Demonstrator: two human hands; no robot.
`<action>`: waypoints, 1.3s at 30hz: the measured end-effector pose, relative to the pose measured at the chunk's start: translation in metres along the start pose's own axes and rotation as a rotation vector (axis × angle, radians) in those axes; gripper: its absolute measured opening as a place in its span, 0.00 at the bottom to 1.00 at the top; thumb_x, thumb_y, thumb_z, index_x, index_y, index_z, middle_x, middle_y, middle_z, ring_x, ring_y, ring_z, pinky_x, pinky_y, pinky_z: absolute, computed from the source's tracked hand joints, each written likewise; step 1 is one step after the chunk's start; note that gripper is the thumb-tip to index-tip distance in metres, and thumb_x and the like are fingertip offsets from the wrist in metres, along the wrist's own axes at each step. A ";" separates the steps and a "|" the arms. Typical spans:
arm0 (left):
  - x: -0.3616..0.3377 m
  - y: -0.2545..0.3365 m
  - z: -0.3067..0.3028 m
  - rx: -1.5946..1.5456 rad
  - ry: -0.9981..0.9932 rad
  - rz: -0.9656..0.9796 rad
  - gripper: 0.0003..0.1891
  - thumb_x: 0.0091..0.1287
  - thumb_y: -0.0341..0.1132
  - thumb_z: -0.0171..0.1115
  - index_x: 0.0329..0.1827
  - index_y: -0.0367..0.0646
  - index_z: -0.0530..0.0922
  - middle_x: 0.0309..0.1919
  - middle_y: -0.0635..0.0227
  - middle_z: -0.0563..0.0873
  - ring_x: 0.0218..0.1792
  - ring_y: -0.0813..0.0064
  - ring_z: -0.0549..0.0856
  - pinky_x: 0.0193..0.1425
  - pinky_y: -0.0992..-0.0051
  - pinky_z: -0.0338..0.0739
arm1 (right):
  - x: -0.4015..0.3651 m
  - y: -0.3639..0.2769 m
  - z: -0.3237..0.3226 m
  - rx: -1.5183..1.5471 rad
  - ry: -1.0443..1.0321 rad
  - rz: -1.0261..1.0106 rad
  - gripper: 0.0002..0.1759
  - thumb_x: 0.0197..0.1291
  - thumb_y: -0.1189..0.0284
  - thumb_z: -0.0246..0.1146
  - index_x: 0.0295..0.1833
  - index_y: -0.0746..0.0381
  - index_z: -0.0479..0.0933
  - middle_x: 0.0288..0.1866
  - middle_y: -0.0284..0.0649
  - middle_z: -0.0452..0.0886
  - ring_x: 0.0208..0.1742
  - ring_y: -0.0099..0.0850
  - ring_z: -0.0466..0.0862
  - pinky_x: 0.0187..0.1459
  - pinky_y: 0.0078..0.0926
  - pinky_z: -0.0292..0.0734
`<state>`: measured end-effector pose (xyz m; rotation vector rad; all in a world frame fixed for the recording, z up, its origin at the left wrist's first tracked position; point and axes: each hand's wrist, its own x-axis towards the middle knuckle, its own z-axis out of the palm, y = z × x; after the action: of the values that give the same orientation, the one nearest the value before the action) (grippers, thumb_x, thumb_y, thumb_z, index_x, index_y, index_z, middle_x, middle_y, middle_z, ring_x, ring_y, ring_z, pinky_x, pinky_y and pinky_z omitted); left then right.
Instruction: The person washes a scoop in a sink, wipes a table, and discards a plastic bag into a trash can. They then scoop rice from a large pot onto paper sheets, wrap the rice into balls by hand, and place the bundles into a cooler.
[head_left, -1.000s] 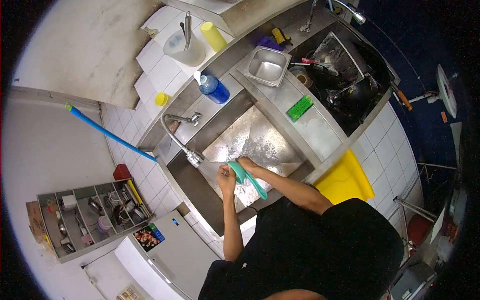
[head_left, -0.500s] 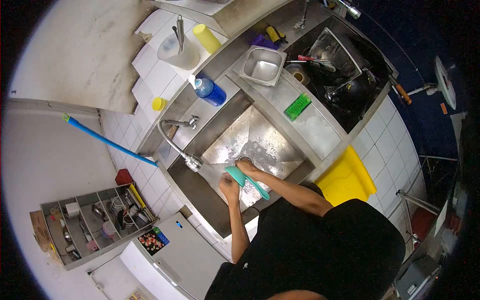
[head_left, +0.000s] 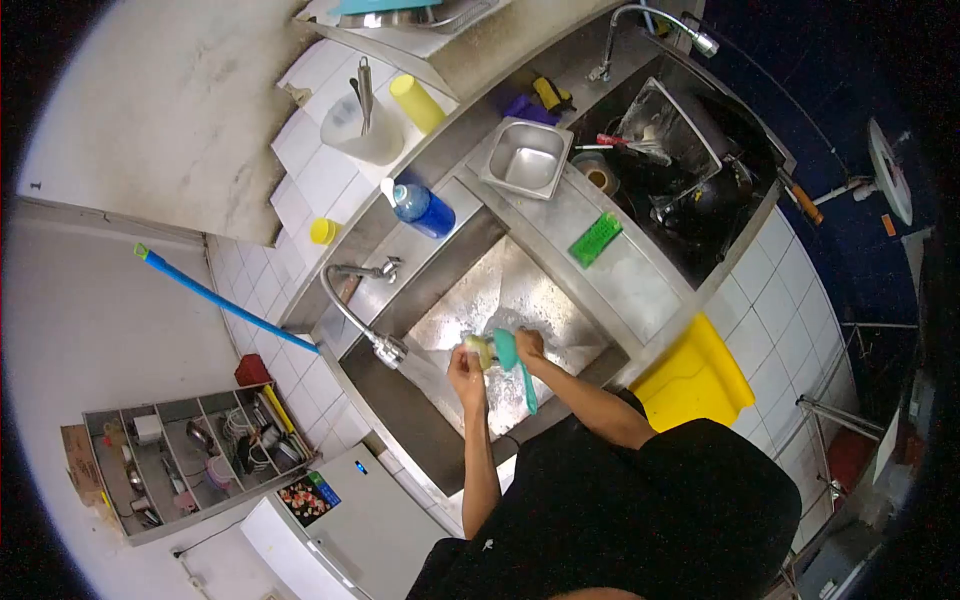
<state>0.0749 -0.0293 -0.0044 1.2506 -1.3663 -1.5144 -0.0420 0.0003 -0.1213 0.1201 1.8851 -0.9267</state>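
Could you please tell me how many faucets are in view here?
2. The gooseneck faucet arches over the near basin, beside the left hand; the second faucet stands over the far basin, full of dishes. None looks hidden.

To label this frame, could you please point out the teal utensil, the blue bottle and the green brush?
teal utensil (head_left: 506, 350), head view, on its broad end.
blue bottle (head_left: 428, 216), head view, on its body.
green brush (head_left: 595, 240), head view, on its middle.
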 end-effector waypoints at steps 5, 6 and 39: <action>0.107 0.061 0.123 0.208 -0.168 0.391 0.07 0.64 0.25 0.61 0.44 0.37 0.76 0.37 0.62 0.84 0.40 0.75 0.83 0.48 0.74 0.77 | -0.004 0.000 -0.039 0.063 0.049 0.024 0.33 0.66 0.50 0.50 0.40 0.74 0.81 0.43 0.59 0.83 0.47 0.52 0.82 0.52 0.45 0.74; 0.125 0.090 0.152 0.290 -0.167 0.441 0.06 0.64 0.30 0.63 0.40 0.36 0.78 0.34 0.59 0.85 0.38 0.69 0.85 0.48 0.72 0.78 | 0.003 0.003 -0.042 0.057 0.057 0.006 0.33 0.66 0.50 0.50 0.40 0.74 0.81 0.43 0.59 0.83 0.47 0.52 0.82 0.52 0.45 0.74; -0.082 0.050 -0.059 0.452 0.298 0.187 0.12 0.68 0.35 0.62 0.45 0.34 0.80 0.33 0.54 0.85 0.37 0.70 0.84 0.44 0.70 0.77 | -0.119 -0.008 0.054 0.279 -0.521 0.016 0.18 0.70 0.56 0.52 0.49 0.59 0.77 0.44 0.36 0.79 0.41 0.28 0.79 0.40 0.29 0.77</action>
<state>0.1483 0.0240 0.0623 1.4990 -1.6182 -0.8738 0.0536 -0.0046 -0.0324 0.0526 1.2713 -1.0855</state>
